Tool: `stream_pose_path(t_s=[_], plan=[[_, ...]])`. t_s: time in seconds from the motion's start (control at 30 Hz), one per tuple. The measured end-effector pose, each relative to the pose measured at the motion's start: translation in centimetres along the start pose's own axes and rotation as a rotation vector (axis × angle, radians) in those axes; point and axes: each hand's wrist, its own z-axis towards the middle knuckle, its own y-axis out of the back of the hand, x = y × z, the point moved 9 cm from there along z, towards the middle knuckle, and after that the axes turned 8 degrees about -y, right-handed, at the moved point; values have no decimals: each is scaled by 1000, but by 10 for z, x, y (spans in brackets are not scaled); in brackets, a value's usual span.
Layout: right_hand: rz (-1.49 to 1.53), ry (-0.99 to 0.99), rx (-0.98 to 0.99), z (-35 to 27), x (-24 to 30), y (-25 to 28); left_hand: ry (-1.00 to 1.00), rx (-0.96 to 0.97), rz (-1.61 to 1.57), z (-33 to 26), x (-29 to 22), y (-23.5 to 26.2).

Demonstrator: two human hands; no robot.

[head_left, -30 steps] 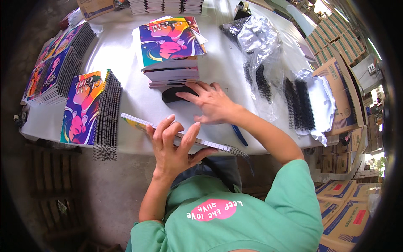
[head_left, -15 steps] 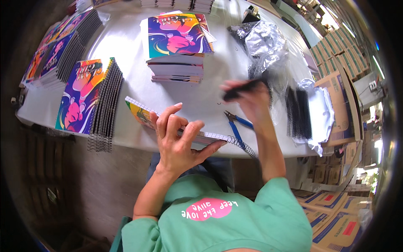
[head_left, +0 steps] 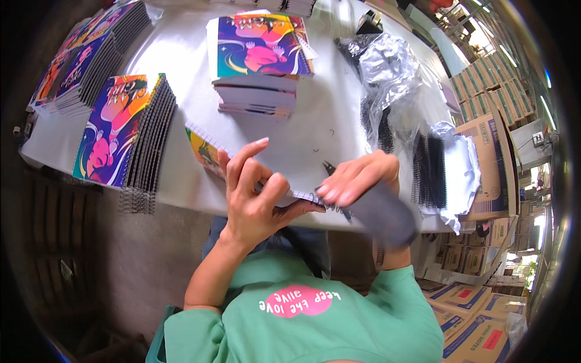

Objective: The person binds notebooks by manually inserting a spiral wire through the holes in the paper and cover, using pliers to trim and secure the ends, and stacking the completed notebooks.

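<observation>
At the table's (head_left: 254, 134) near edge: one spiral notebook (head_left: 206, 149), pinched in the left hand (head_left: 245, 202). Right hand (head_left: 360, 175) holding one oblong pad (head_left: 387, 215) (dark, blurred) beside the coil (head_left: 338, 209).

The left hand (head_left: 250, 199) is gripping a notebook (head_left: 204, 149), and the right hand (head_left: 363, 176), just beside the left, is holding a dark flat object (head_left: 386, 215).

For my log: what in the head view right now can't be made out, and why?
All in the head view:
Notebook: much of its cover is hidden behind the left hand.
Dark pad: blurred, so surface detail is lost.
Pliers: handles mostly hidden by the right hand.
Far stack: cut off by the top edge.
</observation>
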Motion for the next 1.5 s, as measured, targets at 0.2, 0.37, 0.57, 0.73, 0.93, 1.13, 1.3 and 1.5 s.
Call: stream_pose_path(t_s=[0.2, 0.37, 0.57, 0.73, 0.93, 1.13, 1.3, 1.5], plan=[[-60, -5, -97, 6, -3, -2, -27, 46, 21, -1, 2, -2], [-213, -226, -268, 7, -22, 17, 16, 12, -54, 1, 5, 0], [-260, -238, -287, 12, -29, 21, 85, 36, 266, 14, 31, 24], [-633, -322, -173, 18, -32, 14, 9, 14, 260, 18, 40, 32], [-103, -303, -162, 24, -34, 13, 49, -30, 104, 15, 46, 27], [-218, -186, -74, 25, -31, 2, -1, -80, 103, 16, 45, 30], [-179, -77, -43, 27, -22, 0, 59, 30, 103, 20, 52, 21], [-339, -124, -121, 33, -27, 2, 30, 22, 78, 24, 50, 22]])
